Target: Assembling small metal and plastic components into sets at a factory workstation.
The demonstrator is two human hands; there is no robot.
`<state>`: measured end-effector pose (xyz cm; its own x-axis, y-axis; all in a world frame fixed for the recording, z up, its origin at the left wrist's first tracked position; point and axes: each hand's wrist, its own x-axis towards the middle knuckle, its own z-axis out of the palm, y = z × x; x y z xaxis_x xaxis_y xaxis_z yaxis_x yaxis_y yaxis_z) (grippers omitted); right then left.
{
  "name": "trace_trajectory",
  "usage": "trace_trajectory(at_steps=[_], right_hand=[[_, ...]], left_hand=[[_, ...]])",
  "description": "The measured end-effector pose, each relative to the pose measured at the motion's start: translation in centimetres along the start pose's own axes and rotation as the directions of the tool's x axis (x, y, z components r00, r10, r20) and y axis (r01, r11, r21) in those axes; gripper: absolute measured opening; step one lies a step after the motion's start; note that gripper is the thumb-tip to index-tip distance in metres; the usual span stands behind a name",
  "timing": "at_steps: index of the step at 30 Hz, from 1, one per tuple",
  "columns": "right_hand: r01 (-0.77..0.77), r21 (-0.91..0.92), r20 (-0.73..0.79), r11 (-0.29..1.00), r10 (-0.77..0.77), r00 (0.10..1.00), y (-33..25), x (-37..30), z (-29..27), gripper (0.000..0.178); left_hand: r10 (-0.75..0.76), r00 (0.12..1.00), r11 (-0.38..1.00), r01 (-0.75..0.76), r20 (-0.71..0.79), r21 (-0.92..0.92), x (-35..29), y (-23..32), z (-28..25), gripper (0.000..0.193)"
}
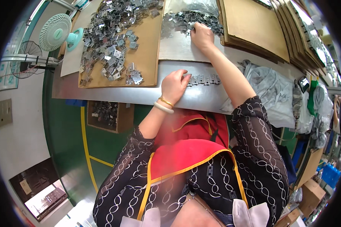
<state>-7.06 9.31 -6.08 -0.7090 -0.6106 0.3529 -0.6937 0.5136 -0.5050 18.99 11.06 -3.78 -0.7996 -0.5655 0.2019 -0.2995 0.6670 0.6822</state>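
Observation:
At the front of the metal worktop, my left hand [172, 87] has its fingers curled at the left end of a short row of small silver metal brackets [204, 79], seemingly gripping the end one. My right hand [202, 36] reaches far forward to a heap of similar small metal parts [185, 19]. Its fingers are bent and closed at the heap's near right edge; whatever they pinch is hidden. A large pile of loose metal brackets [110, 45] lies on a brown cardboard sheet [146, 56] to the left.
Stacked cardboard sheets [254, 26] stand at the far right, with crumpled clear plastic bags [271, 90] nearer. A green-and-white fan [57, 32] is at the far left. Below the worktop sits a cardboard box [125, 117] of dark metal parts.

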Motion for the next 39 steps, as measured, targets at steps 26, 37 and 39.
trace_trajectory(at_steps=[26, 37, 39], right_hand=[[0.289, 0.488, 0.039, 0.824, -0.351, 0.935, -6.5, -18.5, -14.2, 0.027], [0.236, 0.451, 0.011, 0.861, -0.27, 0.963, -5.0, -19.6, -14.2, 0.038], [0.213, 0.477, 0.005, 0.853, -0.245, 0.969, -5.2, -19.6, -14.5, 0.038]], left_hand=[[0.098, 0.995, 0.817, -0.087, -0.012, -0.57, -3.5, 2.9, -4.7, 0.016], [0.157, 0.949, 0.968, -0.093, -0.273, 0.231, 6.0, -5.4, -10.4, 0.018], [-0.018, 0.963, 0.876, 0.145, -0.27, 0.46, 9.1, -8.1, -12.2, 0.024]])
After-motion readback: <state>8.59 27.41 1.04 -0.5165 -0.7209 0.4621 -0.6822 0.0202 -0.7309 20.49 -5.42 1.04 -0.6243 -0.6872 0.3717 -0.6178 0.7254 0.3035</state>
